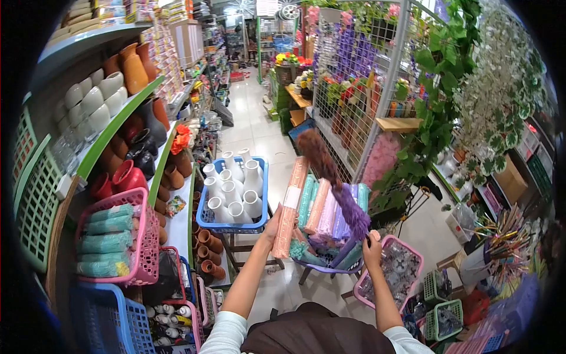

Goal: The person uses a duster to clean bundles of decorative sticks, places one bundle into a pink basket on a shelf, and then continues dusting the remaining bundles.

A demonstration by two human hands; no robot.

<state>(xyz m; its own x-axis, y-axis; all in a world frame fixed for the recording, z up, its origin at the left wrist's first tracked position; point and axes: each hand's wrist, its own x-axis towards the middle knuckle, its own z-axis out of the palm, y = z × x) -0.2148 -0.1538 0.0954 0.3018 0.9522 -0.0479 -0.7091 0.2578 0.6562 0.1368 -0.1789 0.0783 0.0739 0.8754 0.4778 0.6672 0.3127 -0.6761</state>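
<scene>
My left hand (pixel 272 222) grips the lower part of a long orange wrapped duster (pixel 291 206), held upright and tilted over a basket of packaged dusters (pixel 321 209) in pink, teal and purple. My right hand (pixel 372 243) holds the handle of a fluffy purple and brown feather duster (pixel 335 183), which slants up to the left across the packs. Both arms reach forward from white sleeves.
A blue basket of white vases (pixel 233 192) stands just left of the dusters. Shelves of clay pots and vases (pixel 127 127) line the left. A pink basket (pixel 394 271) with clear items sits at the right, a wire rack of artificial flowers (pixel 359 71) beyond. The tiled aisle (pixel 253 124) runs ahead.
</scene>
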